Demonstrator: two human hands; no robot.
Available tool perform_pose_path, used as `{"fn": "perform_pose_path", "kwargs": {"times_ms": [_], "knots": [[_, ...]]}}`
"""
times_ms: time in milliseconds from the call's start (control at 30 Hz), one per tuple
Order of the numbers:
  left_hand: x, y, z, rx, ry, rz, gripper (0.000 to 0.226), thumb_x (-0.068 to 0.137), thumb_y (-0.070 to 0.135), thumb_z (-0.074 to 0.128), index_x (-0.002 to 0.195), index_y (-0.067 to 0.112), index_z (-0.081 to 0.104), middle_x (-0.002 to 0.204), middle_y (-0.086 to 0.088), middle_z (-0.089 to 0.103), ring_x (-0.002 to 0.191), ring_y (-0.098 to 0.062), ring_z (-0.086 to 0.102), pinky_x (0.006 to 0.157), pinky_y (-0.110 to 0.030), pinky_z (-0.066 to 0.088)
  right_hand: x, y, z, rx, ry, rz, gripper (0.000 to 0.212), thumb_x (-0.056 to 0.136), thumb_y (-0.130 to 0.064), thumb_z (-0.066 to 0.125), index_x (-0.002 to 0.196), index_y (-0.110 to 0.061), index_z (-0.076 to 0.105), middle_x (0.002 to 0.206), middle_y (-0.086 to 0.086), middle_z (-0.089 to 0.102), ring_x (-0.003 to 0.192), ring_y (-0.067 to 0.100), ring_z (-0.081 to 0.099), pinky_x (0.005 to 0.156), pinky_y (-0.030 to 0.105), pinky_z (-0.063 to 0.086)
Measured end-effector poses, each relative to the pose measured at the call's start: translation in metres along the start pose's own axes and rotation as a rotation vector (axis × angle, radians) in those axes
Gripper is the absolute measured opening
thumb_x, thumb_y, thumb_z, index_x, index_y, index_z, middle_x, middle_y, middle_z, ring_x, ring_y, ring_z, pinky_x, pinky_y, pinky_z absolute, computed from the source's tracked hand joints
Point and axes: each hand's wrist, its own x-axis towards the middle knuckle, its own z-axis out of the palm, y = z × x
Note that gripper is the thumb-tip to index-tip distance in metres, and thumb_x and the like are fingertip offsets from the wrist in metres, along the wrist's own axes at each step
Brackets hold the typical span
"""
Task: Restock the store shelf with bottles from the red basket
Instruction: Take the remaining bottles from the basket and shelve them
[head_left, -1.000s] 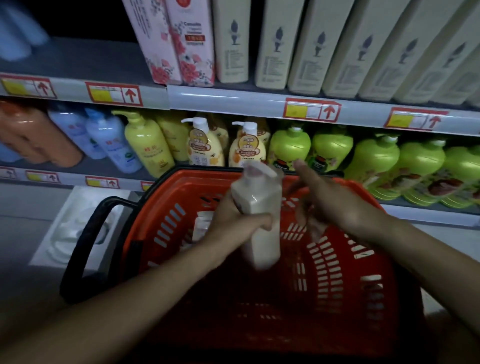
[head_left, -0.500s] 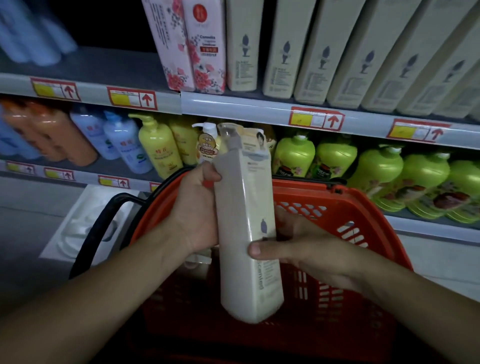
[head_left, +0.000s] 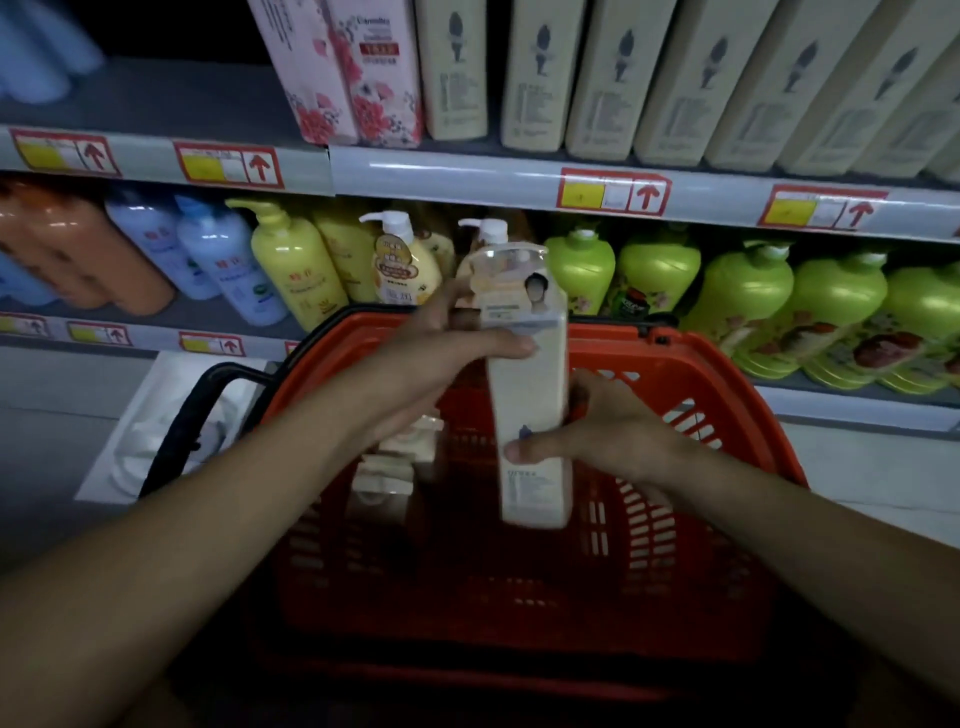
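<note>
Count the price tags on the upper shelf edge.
4. Two sit on the left section of the upper shelf edge: one far left, one further in. Two sit on the right section. More may lie beyond the frame.

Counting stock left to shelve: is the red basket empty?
Not empty. Pale packs lie inside the basket, beneath the bottle held above it by both hands; how many is unclear in the dim light.

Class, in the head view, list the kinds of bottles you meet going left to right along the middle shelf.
Orange bottle → pale blue bottles → yellow pump bottle → white-pump bottle with round tag → green bottles.
</note>
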Motion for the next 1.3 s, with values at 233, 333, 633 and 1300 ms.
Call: {"fn": "perform_pose_path", "kwargs": {"times_ms": [233,333,633,1300], "knots": [[0.005,0.031,-0.034,0.398,0.131,0.188,0.046,0.082,0.007,0.077,0.124,0.017,0.062,0.106,-0.001,0.076,0.104,-0.023,0.071,0.087,-0.041,0.059,0.029,0.033,-0.019,-0.102,0.169,-0.015,0.088,0.047,-0.029,0.1,0.124,-0.019,0.06,0.114,-0.007,0.071,0.106,0.011,0.065,0.088,0.032,0.055],[0.002,0.029,-0.043,0.411,0.167,0.154,0.038,0.083,0.006,0.075,0.12,0.011,0.064,0.102,-0.006,0.076,0.096,-0.021,0.071,0.088,-0.045,0.057,0.023,0.037,-0.023,-0.045,0.148,-0.044,0.067,0.06,-0.015,0.096,0.118,-0.023,0.062,0.109,-0.01,0.07,0.096,-0.002,0.062,0.071,0.016,0.047],[-0.01,-0.025,-0.019,0.518,-0.138,-0.036,0.058,0.08,0.01,0.08,0.132,0.018,0.056,0.12,-0.003,0.069,0.105,-0.023,0.07,0.089,-0.033,0.057,0.02,0.045,-0.018,-0.055,0.063,-0.041,0.079,0.057,-0.021,0.098,0.126,-0.027,0.061,0.117,-0.007,0.07,0.111,0.008,0.064,0.089,0.027,0.052],[-0.026,-0.038,-0.065,0.377,-0.076,-0.08,0.049,0.087,0.006,0.073,0.133,0.019,0.058,0.118,0.0,0.073,0.108,-0.017,0.071,0.094,-0.035,0.057,0.015,0.016,-0.024,0.024,-0.022,-0.234,0.071,0.06,-0.043,0.094,0.124,-0.033,0.066,0.119,-0.011,0.073,0.115,0.009,0.066,0.101,0.037,0.052]]}}
